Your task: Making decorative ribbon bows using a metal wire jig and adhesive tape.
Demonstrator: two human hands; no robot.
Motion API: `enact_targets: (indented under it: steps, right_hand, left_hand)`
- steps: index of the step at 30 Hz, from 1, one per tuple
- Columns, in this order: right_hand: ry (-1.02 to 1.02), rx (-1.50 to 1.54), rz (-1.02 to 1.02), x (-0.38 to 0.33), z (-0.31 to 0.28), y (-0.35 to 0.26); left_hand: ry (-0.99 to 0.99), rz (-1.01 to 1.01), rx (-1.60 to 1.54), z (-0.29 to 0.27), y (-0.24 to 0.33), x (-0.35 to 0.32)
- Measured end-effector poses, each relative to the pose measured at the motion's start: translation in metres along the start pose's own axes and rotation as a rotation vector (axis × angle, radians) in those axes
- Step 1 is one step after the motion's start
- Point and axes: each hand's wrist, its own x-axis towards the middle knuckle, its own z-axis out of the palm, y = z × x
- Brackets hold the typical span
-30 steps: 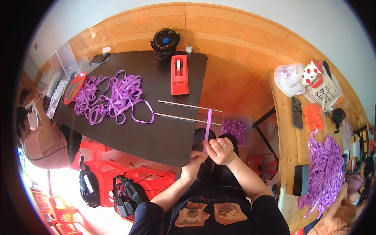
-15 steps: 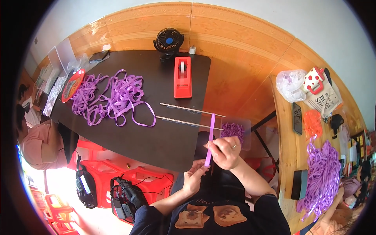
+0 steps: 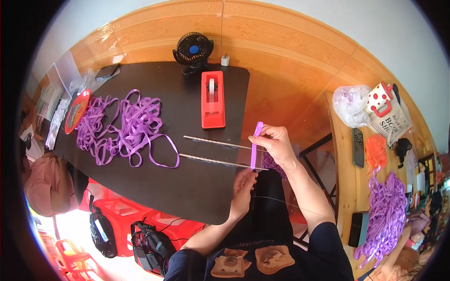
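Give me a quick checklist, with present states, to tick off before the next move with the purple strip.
1. Right hand pinches the purple strip near its top: ok.
2. Left hand at the strip's lower end: ok, exact grip cannot tell.
3. Strip upright and straight between both hands: ok.
4. Two thin rods lie side by side on the black table: ok.
5. Red tape dispenser stands apart from the rods: ok.
6. Loose purple ribbon pile touching the rods: cannot tell.
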Motion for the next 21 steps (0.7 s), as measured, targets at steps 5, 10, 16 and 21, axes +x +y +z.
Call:
enact_targets:
  steps: [5,10,16,21]
  right_hand:
    - [0.008,0.150,0.227,0.005,-0.008,0.011]
    - [0.007,0.126,0.214,0.007,-0.013,0.013]
    - [0.011,0.152,0.313,0.006,-0.017,0.015]
    - [0.030,0.292,0.578,0.006,-0.005,0.010]
  left_hand:
    - [0.117,0.196,-0.062,0.018,0.006,0.029]
    - [0.097,0.297,0.056,0.020,0.006,0.046]
    - [0.065,0.338,-0.045,0.031,0.014,0.053]
    - [0.017,0.374,-0.176,0.034,0.013,0.062]
